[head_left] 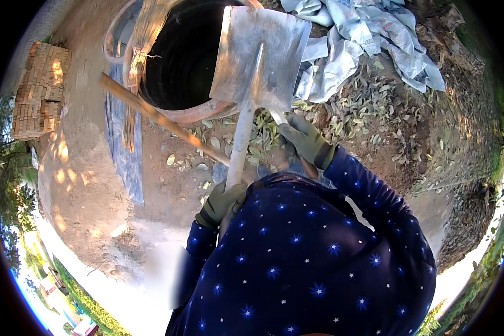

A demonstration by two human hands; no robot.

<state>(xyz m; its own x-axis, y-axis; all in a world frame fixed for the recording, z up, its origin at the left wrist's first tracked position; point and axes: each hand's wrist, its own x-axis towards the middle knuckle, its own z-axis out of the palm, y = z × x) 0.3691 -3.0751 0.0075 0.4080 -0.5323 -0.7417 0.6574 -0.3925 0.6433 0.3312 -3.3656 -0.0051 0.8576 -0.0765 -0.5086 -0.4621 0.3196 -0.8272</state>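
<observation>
A shovel (260,59) with a square, worn metal blade is held blade-up before me. My left hand (223,203), in an olive glove with dark cuff, is closed round its handle low down. Just below the blade's right corner, my gloved right hand (305,140) is closed on a narrow tool (278,116). Its pale end meets the blade's lower edge, and a brown handle shows below the hand; its kind cannot be made out. A long wooden pole (162,120) slants from the left toward the shovel handle, which hides its near end.
Beyond the blade is a round pit with a clay-coloured rim (199,113). A straw broom (145,33) leans at its left over a grey-blue strip (123,157). Crumpled pale sacks (369,42) lie at the right near dry leaves (369,106). Stacked bricks (41,89) stand far left.
</observation>
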